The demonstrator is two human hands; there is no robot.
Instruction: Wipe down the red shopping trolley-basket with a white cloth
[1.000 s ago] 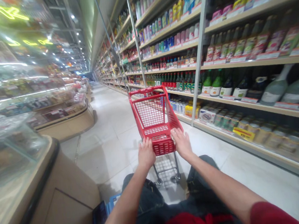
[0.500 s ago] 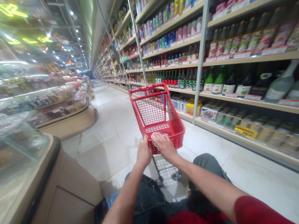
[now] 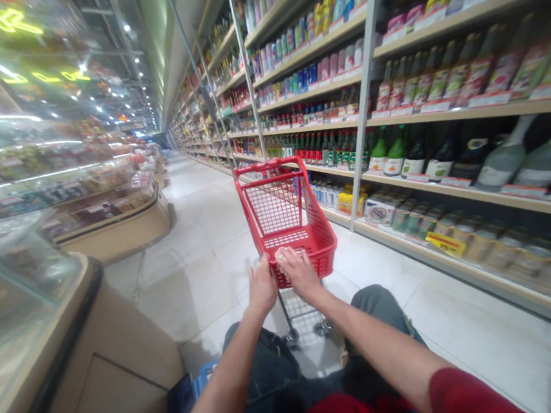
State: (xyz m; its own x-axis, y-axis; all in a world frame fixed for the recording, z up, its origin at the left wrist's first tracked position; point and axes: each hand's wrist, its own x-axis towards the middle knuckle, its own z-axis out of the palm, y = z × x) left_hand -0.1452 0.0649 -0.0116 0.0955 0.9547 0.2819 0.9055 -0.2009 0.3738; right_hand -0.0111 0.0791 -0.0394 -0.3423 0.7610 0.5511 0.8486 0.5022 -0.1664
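A small red plastic shopping cart (image 3: 279,205) stands right in front of me, its grid-walled basket bare inside. My left hand (image 3: 262,287) is closed on the near left corner of the basket rim, thumb and fingers around the edge. Beside it, my right hand (image 3: 300,274) lies over the near rim with its fingers bent together. A small pale, crumpled-looking bit shows under the right fingertips; I cannot make out what it is. Below the basket are the grey lower rack (image 3: 305,314) and wheels, between my bent knees.
Shelves (image 3: 466,112) of bottles and cans line the right side. At left, a glass-topped counter (image 3: 140,369) with a dark edge stands close, with a display of packed goods (image 3: 112,229) behind it. Something blue (image 3: 205,375) is by my left knee. The tiled aisle (image 3: 191,195) runs ahead.
The view has swung slightly right, so shelves and cart appear a little farther left. Both hands stay at the cart's near rim, with only slight movement.
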